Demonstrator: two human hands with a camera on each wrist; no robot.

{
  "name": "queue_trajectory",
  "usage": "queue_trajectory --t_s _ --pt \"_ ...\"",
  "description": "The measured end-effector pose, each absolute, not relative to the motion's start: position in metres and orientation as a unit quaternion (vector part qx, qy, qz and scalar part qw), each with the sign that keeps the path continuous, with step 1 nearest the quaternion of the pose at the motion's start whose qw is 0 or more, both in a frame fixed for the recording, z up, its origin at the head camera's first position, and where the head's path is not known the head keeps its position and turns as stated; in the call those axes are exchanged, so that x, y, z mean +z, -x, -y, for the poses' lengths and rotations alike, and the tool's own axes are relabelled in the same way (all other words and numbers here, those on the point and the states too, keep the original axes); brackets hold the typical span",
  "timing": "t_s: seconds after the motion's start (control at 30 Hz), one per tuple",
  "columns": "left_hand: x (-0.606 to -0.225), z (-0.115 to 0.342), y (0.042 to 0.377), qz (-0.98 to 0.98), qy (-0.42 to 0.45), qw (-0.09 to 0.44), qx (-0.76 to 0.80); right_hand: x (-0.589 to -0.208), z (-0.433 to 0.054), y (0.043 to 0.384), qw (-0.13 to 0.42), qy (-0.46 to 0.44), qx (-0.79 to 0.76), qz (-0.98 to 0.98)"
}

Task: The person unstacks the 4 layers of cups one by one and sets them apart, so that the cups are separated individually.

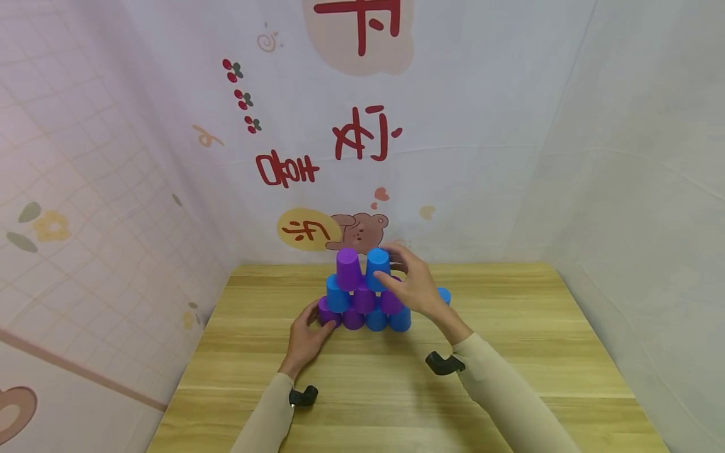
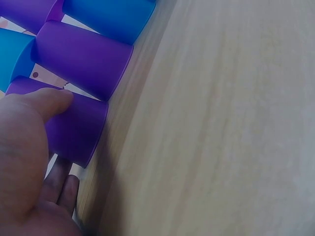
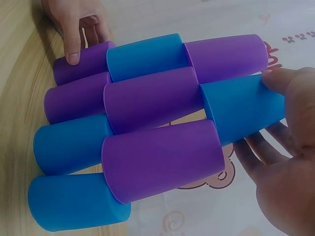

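Upside-down plastic cups form a stepped stack. Its bottom row has purple cups on the left and blue cups [image 1: 399, 319] on the right. In the middle row a blue cup [image 1: 338, 294] stands left of two purple cups [image 3: 162, 160]. The third level holds a purple cup [image 1: 348, 269] beside a blue cup [image 3: 241, 105]. My right hand [image 1: 416, 283] grips that upper blue cup, thumb on the near side and fingers behind. Low at the left, my left hand [image 1: 306, 336] holds the leftmost bottom purple cup [image 2: 74, 125] between thumb and fingers.
Another blue cup [image 1: 445, 295] stands right of the stack, partly hidden behind my right wrist. The stack is near the back of the wooden table [image 1: 362, 390]. A printed cloth wall [image 1: 470, 189] rises behind it.
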State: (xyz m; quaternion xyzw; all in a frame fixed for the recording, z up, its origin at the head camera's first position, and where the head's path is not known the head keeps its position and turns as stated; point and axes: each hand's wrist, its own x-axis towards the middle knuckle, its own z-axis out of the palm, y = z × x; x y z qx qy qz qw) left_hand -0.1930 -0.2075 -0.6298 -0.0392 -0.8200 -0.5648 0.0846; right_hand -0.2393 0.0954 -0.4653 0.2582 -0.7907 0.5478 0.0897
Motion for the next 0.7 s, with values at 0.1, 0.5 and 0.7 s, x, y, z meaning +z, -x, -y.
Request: queue_trajectory --t_s 0.1,0.5,0.7 --pt "-0.631 0.207 0.193 0.82 0.039 0.087 -0.565 -0.466 -0.096 0.24 0.096 -0.261 0.547 0.79" --pt "-0.631 0.206 0.193 0.818 0.043 0.092 -0.566 -0.453 -0.103 0.236 0.128 -0.253 0.559 0.78" --pt "-0.631 0.207 0.194 0.819 0.041 0.088 -0.566 -0.449 -0.11 0.234 0.133 -0.249 0.558 0.781"
